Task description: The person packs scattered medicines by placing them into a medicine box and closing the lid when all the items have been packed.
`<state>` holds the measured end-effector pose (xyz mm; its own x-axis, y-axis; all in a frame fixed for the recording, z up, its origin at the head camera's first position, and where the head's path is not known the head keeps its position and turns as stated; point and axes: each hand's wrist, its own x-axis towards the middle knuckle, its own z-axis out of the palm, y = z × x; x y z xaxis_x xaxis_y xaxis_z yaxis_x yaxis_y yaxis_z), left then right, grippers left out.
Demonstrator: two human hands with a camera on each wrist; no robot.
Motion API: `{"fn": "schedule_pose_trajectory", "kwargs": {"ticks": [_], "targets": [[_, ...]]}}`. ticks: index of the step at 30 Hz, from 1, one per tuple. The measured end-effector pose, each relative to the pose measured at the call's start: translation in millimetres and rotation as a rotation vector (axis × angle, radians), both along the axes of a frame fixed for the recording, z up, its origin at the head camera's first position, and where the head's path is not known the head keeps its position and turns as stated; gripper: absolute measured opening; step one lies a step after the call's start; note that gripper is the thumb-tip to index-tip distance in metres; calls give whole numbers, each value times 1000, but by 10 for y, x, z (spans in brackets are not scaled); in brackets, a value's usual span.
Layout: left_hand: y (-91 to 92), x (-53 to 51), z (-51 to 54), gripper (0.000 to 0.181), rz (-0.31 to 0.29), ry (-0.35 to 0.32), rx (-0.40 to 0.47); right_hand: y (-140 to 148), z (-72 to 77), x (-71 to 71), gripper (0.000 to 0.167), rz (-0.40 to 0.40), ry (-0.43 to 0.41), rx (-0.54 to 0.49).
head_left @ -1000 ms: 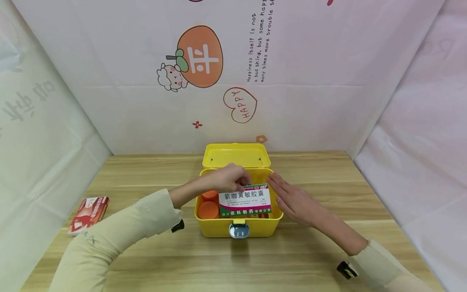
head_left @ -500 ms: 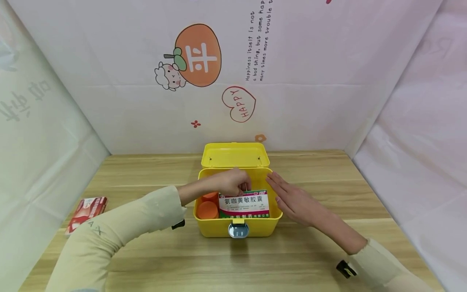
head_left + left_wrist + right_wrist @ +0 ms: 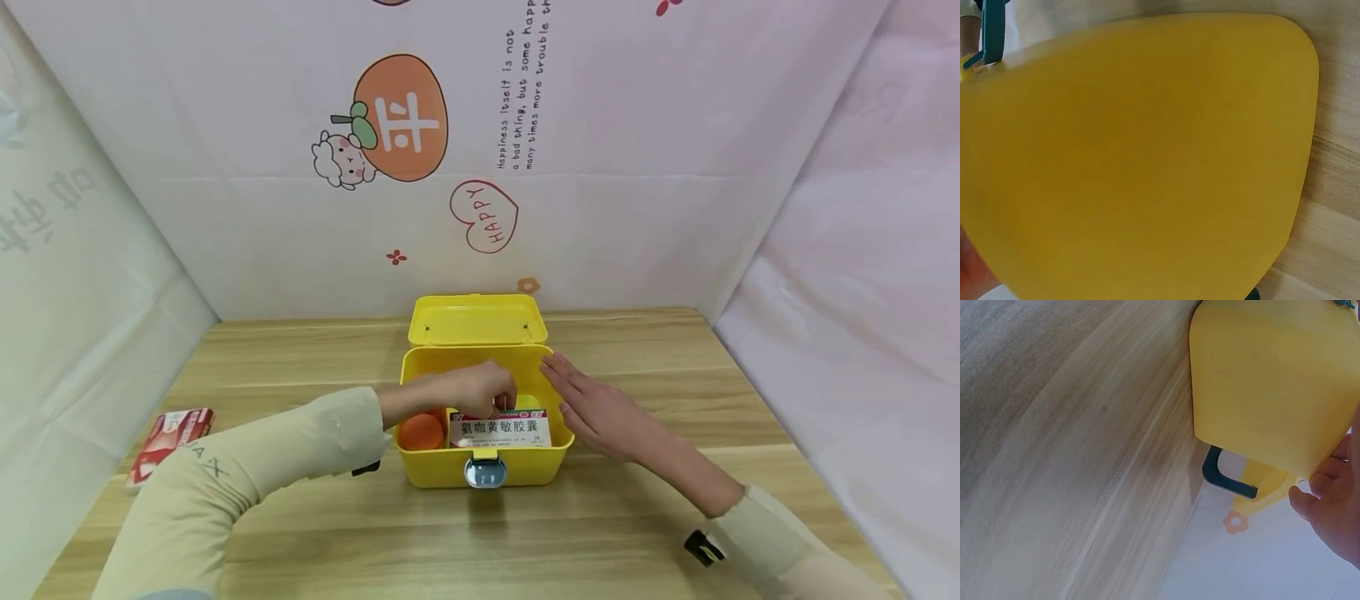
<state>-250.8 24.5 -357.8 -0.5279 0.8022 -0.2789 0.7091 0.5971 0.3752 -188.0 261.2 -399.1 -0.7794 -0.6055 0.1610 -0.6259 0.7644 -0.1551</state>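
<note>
A yellow lidded storage box (image 3: 480, 475) stands on the table with its lid (image 3: 480, 318) raised at the back. Inside it, a white, green and magenta medicine box (image 3: 504, 430) tilts with its printed face showing; its lower part is hidden behind the front wall. My left hand (image 3: 480, 390) reaches over the left side and pinches the medicine box's top edge with curled fingers. Round orange caps (image 3: 422, 432) sit at the left inside. My right hand (image 3: 600, 414) rests straight-fingered against the right rim. The right wrist view shows that hand (image 3: 1335, 500) beside the yellow wall.
A red and white box (image 3: 168, 442) lies on the wooden table (image 3: 360, 542) at the left, partly behind my left sleeve. A grey latch (image 3: 486, 473) hangs on the storage box's front. A printed white cloth (image 3: 600, 208) stands behind the table.
My left hand has lowered the medicine box deeper into the yellow box; less of its face shows above the front wall. The right hand has stayed at the rim.
</note>
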Motion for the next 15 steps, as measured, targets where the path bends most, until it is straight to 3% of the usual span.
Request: {"fn": "schedule_pose_trajectory", "kwargs": {"ticks": [10,15], "targets": [[7,36,-18,16,-20,33,-50,-5,11,6,56,8,6,1],[5,39,-62,14,-63,72,-81,1,-4,3,56,11,19,4]]}}
